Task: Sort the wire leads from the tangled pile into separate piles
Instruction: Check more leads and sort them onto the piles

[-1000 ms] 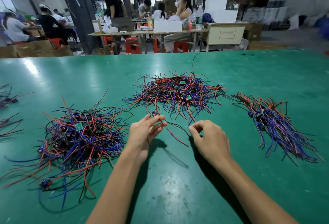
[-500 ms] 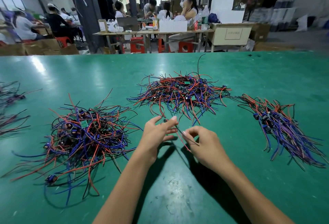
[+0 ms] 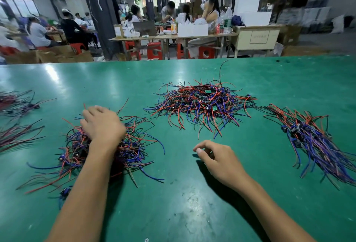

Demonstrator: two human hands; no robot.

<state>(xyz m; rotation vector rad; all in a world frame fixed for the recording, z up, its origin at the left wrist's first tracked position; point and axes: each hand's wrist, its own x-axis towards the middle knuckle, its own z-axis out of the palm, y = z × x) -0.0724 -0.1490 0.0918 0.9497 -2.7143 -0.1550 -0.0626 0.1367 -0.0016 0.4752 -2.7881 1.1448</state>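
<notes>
Both bare forearms reach in from six o'clock. The left hand [image 3: 103,125] extends toward ten o'clock, palm down, its fingers blurred and spread forward. The right hand [image 3: 217,158] sits toward three o'clock of it, palm down, fingers loosely curled, thumb and forefinger tips close together, pointing toward nine o'clock.

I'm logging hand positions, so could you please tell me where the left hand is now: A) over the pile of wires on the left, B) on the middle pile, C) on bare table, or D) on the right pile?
A: the left hand is over the left pile, hiding part of its wires.
</notes>
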